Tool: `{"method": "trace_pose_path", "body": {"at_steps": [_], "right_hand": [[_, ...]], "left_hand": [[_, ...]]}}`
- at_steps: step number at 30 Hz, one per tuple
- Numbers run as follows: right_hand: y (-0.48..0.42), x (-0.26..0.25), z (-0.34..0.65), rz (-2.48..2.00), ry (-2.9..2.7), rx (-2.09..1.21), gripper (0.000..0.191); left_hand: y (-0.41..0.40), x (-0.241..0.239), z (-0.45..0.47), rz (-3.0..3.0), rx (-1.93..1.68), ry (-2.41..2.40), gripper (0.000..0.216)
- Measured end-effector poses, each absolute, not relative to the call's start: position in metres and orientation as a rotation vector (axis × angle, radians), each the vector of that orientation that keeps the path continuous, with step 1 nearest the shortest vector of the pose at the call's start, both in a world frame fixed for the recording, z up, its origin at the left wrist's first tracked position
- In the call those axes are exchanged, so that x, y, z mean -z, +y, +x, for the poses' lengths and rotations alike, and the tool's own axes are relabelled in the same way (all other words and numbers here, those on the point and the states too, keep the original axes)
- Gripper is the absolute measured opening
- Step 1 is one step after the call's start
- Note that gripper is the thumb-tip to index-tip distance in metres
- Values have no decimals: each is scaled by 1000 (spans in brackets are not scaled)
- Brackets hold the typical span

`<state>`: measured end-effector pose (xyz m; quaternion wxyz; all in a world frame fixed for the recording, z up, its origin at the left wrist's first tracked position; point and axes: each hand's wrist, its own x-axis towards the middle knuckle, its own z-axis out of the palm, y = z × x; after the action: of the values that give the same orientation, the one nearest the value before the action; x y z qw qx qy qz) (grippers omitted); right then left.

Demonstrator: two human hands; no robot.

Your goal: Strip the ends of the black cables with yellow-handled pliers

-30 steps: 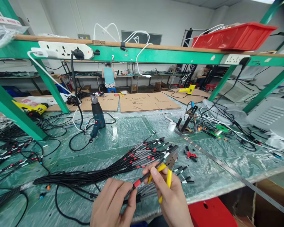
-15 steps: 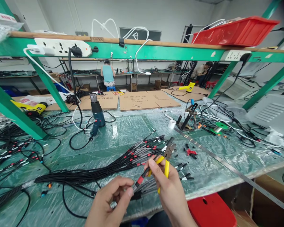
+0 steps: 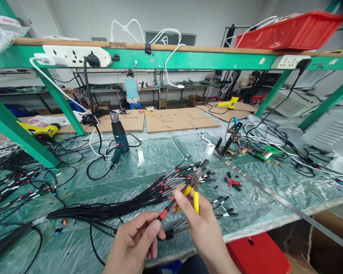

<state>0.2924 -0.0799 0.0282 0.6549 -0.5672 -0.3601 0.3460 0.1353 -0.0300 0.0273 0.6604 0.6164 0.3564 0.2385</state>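
Observation:
My left hand (image 3: 134, 243) pinches a black wire with a red sleeve (image 3: 164, 214) between thumb and forefinger, low in the view. My right hand (image 3: 201, 228) grips yellow-handled cutting pliers (image 3: 193, 186), jaws pointing up and away, and its fingertips also touch the same wire just past the red sleeve. Right behind both hands lies a bundle of black wires (image 3: 148, 194) with red and grey sleeved ends, fanned out on the green plastic-covered bench (image 3: 148, 156).
A blue heat gun (image 3: 117, 139) stands mid-bench, a yellow one (image 3: 40, 131) at the left. More wire piles (image 3: 14, 179) lie left. A metal ruler (image 3: 274, 198), solder spool (image 3: 267, 153) and tape roll (image 3: 209, 148) sit right. A red stool (image 3: 257, 253) is below. Other people work at far benches.
Both hands have lifted the wire slightly and shifted left; the pliers have turned more upright. My left fingers have slid closer to the red sleeve.

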Motion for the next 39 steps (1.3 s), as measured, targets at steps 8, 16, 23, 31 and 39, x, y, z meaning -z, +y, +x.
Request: {"method": "trace_pose_path", "body": {"at_steps": [8,16,23,31,39], "right_hand": [[-89,-32,287,-1312,-912,-827,31],[-96,-35,286,-1408,-1043,-592,19],[-105,-35,304,-1561,-1459,-113,26],[-119,-50,325,-1720,-1890,240,50],[-111,-60,328,-1721,-2069,433,38]], "left_hand": [[-24,-26,137,1264,-561,760,48],[-25,-30,139,1250,-554,804,53],[-23,-37,137,1297,-515,826,54],[-17,-47,132,1401,-440,841,51],[-16,-47,133,1415,-382,832,52]]}}
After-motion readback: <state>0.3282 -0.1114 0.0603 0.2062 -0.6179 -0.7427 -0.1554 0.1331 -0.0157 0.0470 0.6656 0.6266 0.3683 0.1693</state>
